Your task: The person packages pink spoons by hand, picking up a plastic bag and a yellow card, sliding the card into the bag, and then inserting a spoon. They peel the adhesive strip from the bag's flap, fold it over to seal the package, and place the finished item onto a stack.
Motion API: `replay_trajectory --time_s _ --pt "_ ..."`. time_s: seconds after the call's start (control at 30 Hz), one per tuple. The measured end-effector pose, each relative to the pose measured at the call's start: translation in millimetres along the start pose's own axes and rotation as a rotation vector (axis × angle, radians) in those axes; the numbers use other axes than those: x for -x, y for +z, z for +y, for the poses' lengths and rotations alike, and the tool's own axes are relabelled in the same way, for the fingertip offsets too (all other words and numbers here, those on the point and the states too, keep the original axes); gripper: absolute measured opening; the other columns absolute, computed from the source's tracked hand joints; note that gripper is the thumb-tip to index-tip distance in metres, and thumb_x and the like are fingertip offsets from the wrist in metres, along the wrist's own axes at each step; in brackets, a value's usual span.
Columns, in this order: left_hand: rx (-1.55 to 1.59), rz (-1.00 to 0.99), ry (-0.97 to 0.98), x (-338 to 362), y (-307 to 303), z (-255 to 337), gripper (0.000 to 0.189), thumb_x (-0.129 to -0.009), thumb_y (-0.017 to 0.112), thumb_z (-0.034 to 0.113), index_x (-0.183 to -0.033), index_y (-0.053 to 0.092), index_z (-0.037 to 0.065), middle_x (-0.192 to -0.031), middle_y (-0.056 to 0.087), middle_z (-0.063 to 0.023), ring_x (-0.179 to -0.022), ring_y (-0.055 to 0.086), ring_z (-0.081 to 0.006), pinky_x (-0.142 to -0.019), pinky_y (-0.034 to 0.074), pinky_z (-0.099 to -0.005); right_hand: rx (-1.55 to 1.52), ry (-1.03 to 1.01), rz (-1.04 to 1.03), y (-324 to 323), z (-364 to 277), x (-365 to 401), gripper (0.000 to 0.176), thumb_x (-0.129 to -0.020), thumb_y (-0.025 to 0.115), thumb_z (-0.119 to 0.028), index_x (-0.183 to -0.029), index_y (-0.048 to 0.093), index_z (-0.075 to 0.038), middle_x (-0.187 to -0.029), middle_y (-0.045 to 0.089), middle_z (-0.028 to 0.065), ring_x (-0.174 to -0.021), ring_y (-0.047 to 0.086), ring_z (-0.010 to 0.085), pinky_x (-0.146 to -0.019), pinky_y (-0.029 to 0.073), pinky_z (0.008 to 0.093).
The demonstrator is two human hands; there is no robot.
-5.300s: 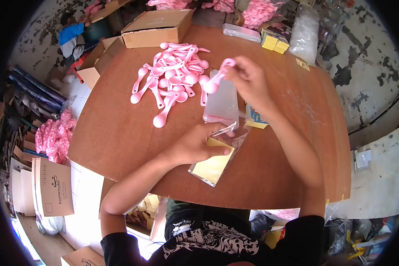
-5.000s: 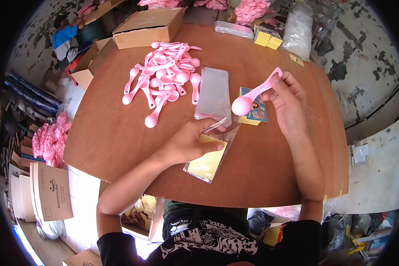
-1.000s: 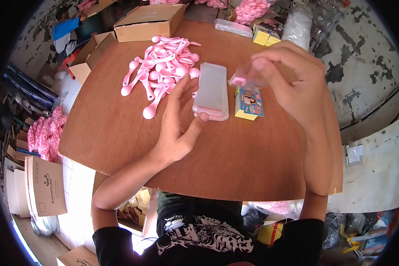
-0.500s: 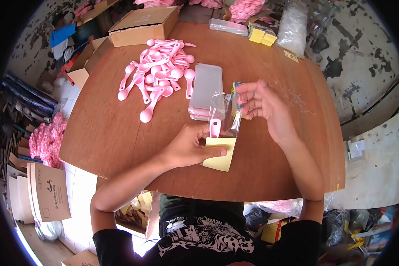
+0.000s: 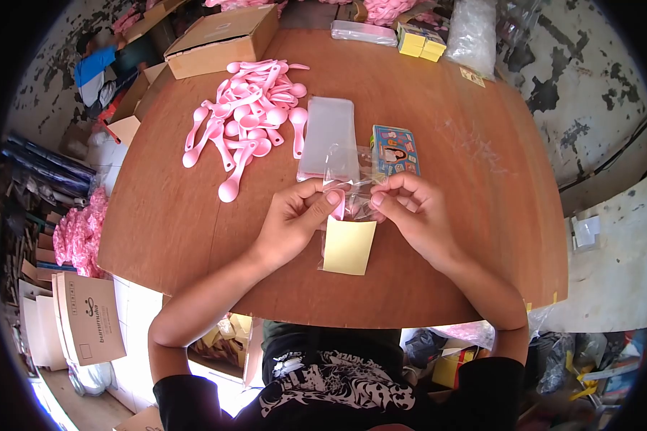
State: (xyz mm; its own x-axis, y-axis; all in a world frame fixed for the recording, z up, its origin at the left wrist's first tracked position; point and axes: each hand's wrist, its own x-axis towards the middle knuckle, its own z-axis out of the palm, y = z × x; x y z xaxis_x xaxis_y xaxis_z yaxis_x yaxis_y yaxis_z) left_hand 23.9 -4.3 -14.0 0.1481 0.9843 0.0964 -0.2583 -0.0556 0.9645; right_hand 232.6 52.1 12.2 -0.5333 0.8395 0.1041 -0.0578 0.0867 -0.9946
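Observation:
A clear plastic bag (image 5: 357, 205) hangs between my two hands, holding a yellow card (image 5: 349, 248) and a pink spoon (image 5: 339, 210), of which only part of the handle shows. My left hand (image 5: 300, 215) pinches the bag's left side near the spoon handle. On the other side, the fingertips of my right hand (image 5: 415, 212) are closed on the bag's upper right edge. Just beyond lies a stack of clear plastic bags (image 5: 328, 133). Behind my right hand is a stack of printed blue cards (image 5: 395, 149).
Pink spoons (image 5: 248, 115) lie heaped at the left of the wooden table (image 5: 482, 251). At the back are a cardboard box (image 5: 223, 43), yellow card stacks (image 5: 420, 43) and a clear plastic roll (image 5: 471, 36). Another person (image 5: 95, 68) is at the far left.
My right hand has come down and left to grip the bag's upper edge, uncovering the printed cards. My left thumb has moved up off the yellow card to the bag near the spoon handle.

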Motion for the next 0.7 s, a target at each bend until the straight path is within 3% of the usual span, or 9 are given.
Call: replay_trajectory --time_s 0.07,0.47,0.67,0.7 --pt "0.004 0.006 0.016 0.3 0.4 -0.4 0.031 -0.100 0.056 0.022 -0.122 0.060 0.000 -0.103 0.069 -0.0073 -0.091 0.066 -0.0114 -0.075 0.057 -0.0270 -0.015 -0.012 0.011 1.5 1.6 -0.6 0.010 -0.094 0.062 -0.005 -0.101 0.060 0.003 -0.094 0.067 0.0088 -0.082 0.066 0.0111 -0.074 0.055 0.0251" --pt "0.029 0.085 0.046 0.7 -4.5 -5.6 0.025 -0.099 0.056 0.011 -0.119 0.065 0.001 -0.111 0.068 -0.0087 -0.096 0.066 -0.0145 -0.082 0.058 -0.0306 0.060 -0.233 -0.011 -0.2 10.2 -2.0 0.012 -0.095 0.057 0.002 -0.102 0.066 0.005 -0.097 0.066 0.0099 -0.083 0.065 0.0136 -0.077 0.056 0.0265" --pt "0.091 0.028 0.140 2.6 -12.1 -8.7 0.020 -0.097 0.053 0.002 -0.109 0.069 0.001 -0.107 0.069 -0.0077 -0.094 0.066 -0.0142 -0.081 0.058 -0.0301 0.049 -0.261 -0.057 -2.4 11.1 -2.4 0.015 -0.096 0.053 0.004 -0.100 0.068 0.005 -0.100 0.066 0.0101 -0.087 0.065 0.0138 -0.077 0.055 0.0258" --pt "0.043 0.047 0.126 3.7 -10.6 -4.6 0.020 -0.097 0.050 0.000 -0.107 0.068 0.000 -0.105 0.068 -0.0081 -0.091 0.066 -0.0134 -0.077 0.056 -0.0281 0.079 -0.275 -0.066 -3.3 11.5 -2.4 0.016 -0.095 0.053 0.005 -0.100 0.068 0.005 -0.101 0.066 0.0103 -0.089 0.065 0.0139 -0.077 0.055 0.0256"
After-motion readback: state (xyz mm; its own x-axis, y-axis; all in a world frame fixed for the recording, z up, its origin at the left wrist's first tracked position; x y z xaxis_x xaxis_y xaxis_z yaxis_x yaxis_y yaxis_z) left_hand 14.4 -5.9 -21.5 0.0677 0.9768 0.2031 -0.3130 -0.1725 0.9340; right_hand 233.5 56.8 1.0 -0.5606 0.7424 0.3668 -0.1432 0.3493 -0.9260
